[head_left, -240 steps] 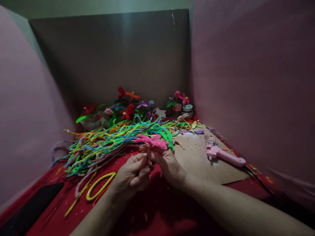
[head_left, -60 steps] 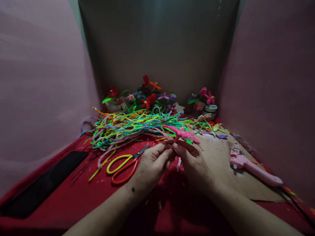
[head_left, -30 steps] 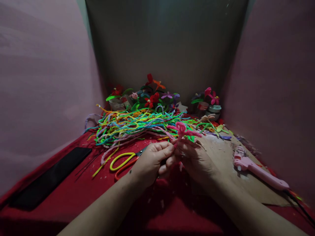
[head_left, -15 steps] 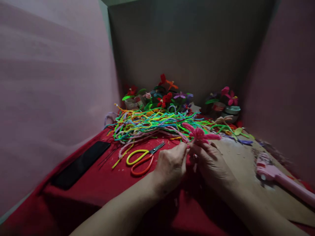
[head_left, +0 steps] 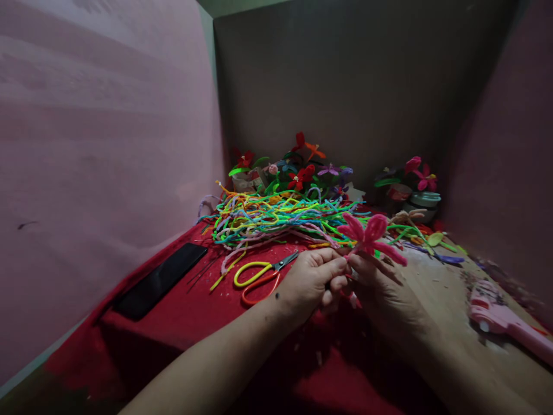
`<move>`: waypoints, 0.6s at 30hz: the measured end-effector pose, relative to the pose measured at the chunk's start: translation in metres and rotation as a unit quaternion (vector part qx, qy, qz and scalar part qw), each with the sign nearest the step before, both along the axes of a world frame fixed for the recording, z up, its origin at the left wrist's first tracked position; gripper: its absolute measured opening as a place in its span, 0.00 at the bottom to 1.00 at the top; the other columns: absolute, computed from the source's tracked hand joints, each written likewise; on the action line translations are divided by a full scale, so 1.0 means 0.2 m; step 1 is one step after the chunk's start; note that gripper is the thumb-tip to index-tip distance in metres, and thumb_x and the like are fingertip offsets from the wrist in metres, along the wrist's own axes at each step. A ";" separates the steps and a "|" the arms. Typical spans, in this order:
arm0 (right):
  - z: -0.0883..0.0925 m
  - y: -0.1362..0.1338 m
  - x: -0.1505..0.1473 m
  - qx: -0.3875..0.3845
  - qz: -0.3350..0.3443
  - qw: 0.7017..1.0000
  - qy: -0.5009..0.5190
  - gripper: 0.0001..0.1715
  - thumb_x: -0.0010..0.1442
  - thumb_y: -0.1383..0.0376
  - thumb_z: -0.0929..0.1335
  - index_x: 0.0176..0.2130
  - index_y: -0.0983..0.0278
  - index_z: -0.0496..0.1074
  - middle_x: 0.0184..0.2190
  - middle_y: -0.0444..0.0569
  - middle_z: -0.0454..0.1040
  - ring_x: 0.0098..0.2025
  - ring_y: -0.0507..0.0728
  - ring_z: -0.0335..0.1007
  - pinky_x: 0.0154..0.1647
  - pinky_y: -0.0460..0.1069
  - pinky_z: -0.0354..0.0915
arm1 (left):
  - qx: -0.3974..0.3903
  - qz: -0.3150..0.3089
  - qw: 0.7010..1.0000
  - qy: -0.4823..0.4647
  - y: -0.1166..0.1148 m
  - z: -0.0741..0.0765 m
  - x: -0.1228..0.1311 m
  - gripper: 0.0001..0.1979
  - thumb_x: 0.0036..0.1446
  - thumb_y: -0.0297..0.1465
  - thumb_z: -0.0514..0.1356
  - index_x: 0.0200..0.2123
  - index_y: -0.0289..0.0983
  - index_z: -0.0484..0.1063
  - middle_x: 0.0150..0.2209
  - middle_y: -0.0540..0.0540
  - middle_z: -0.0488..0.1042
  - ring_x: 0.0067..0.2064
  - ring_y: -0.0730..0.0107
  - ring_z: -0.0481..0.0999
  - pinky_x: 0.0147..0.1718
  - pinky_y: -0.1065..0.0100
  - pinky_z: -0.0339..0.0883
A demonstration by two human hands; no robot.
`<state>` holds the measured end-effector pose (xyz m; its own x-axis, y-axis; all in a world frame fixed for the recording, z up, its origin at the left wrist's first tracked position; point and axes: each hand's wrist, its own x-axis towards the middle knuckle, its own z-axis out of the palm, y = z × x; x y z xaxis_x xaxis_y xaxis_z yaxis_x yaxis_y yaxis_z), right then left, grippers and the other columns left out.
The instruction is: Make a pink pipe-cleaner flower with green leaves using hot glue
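Note:
A pink pipe-cleaner flower stands up above my two hands, its fuzzy petals spread. My right hand is closed on the flower's base, just under the petals. Against it, my left hand pinches the lower end of the same flower between thumb and fingers. The fingers hide most of the stem. Left of my left hand lie scissors with one yellow and one red handle. Behind the hands spreads a heap of colourful pipe cleaners.
A black phone lies at the left on the red cloth. To the right, a pink glue gun rests on a brown board. Pipe-cleaner flowers in pots and a lidded jar stand at the back.
The flower has turned so its petals show more upright and face me. My left fingers have shifted their pinch at its base. The whole view has swung slightly left.

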<state>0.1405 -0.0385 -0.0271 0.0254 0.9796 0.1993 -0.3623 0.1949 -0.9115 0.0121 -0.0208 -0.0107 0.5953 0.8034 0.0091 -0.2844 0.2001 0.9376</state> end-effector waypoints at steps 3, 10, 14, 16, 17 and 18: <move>-0.02 0.00 -0.01 -0.023 0.032 0.999 0.015 0.15 0.48 0.56 0.69 0.34 0.63 0.73 0.22 0.47 0.72 0.23 0.54 0.67 0.22 0.49 0.63 | -0.021 -0.041 0.998 -0.043 0.01 -0.01 0.00 0.11 0.53 0.37 0.56 0.34 0.36 0.64 0.17 0.59 0.58 0.11 0.87 0.48 0.09 0.79 0.48; 0.00 -0.01 -0.01 -0.058 0.055 0.997 0.023 0.10 0.51 0.56 0.67 0.28 0.60 0.73 0.19 0.45 0.71 0.20 0.53 0.64 0.20 0.48 0.59 | 0.193 0.086 0.964 0.160 -0.03 -0.02 0.03 0.12 0.58 0.37 0.49 0.32 0.35 0.67 0.19 0.55 0.61 0.17 0.82 0.58 0.17 0.76 0.52; -0.01 0.00 -0.01 -0.027 -0.017 0.999 0.014 0.06 0.50 0.59 0.69 0.26 0.59 0.73 0.22 0.43 0.71 0.20 0.51 0.60 0.20 0.47 0.57 | 0.466 0.194 0.804 0.315 -0.03 -0.09 0.04 0.09 0.59 0.30 0.48 0.32 0.34 0.66 0.28 0.48 0.69 0.27 0.74 0.67 0.27 0.71 0.57; -0.03 0.01 -0.01 -0.024 -0.030 0.999 0.017 0.05 0.50 0.60 0.69 0.27 0.59 0.72 0.22 0.42 0.69 0.21 0.50 0.59 0.21 0.46 0.56 | 0.509 0.206 0.760 0.348 -0.02 -0.12 0.03 0.11 0.59 0.29 0.46 0.32 0.34 0.66 0.26 0.48 0.68 0.26 0.74 0.65 0.26 0.71 0.55; -0.04 0.01 -0.01 -0.023 -0.034 0.999 0.016 0.04 0.50 0.61 0.69 0.27 0.59 0.72 0.22 0.42 0.69 0.21 0.50 0.59 0.21 0.46 0.56 | 0.506 0.211 0.759 0.352 -0.02 -0.12 0.03 0.11 0.60 0.29 0.46 0.31 0.35 0.66 0.25 0.49 0.67 0.24 0.75 0.64 0.25 0.71 0.54; -0.05 0.01 -0.01 -0.022 -0.038 0.999 0.011 0.04 0.50 0.61 0.69 0.28 0.59 0.72 0.22 0.42 0.69 0.22 0.51 0.60 0.21 0.46 0.56 | 0.490 0.213 0.771 0.347 -0.02 -0.11 0.03 0.11 0.60 0.29 0.46 0.30 0.35 0.66 0.23 0.50 0.66 0.23 0.76 0.62 0.25 0.72 0.54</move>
<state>0.1390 -0.0366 -0.0372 0.1040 0.9824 0.1554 -0.3671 0.1831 -0.9120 0.0173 -0.0246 -0.0334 0.4147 0.7368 0.5340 0.5095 -0.6742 0.5346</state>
